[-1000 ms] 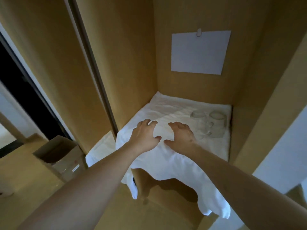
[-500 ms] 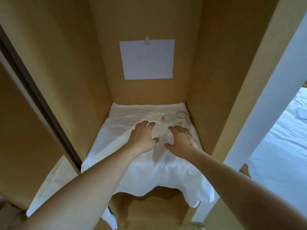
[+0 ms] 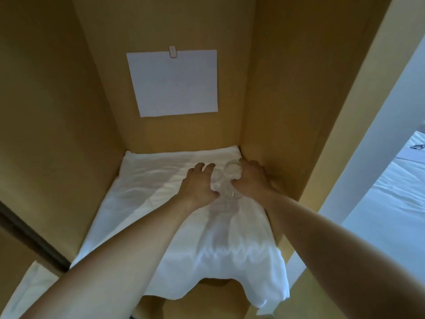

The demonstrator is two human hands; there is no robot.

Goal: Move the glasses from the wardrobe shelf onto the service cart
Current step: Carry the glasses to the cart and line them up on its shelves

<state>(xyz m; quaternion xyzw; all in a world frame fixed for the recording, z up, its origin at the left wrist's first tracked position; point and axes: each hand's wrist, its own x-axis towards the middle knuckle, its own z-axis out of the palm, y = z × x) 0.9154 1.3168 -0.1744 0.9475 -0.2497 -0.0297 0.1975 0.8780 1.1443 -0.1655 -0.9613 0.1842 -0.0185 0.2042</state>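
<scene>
Both hands are in the wardrobe, at the back right of the shelf, roughly 1 o'clock from frame centre. The left hand (image 3: 199, 186) is palm-down with fingers spread and curving over the left glass (image 3: 216, 178), thumb near its base; the grip looks closed around the glass, but the clear glass against white makes contact hard to confirm. The right hand (image 3: 251, 178) wraps the right glass (image 3: 233, 170) from its right side, fingers curled over the rim area, so that grip reads as clamped on it. The two glasses stand upright, just beside each other, between the hands, on the white cloth (image 3: 161, 203), near the right wall of the wardrobe (image 3: 276, 100).

The cloth covers the shelf and drapes over its front edge at 6 o'clock. A white sheet of paper (image 3: 174, 84) hangs on the back wall at 12 o'clock, held by a small clip (image 3: 172, 51) at its top edge. A white bed (image 3: 391, 199) shows at 3 o'clock past the wardrobe side panel.
</scene>
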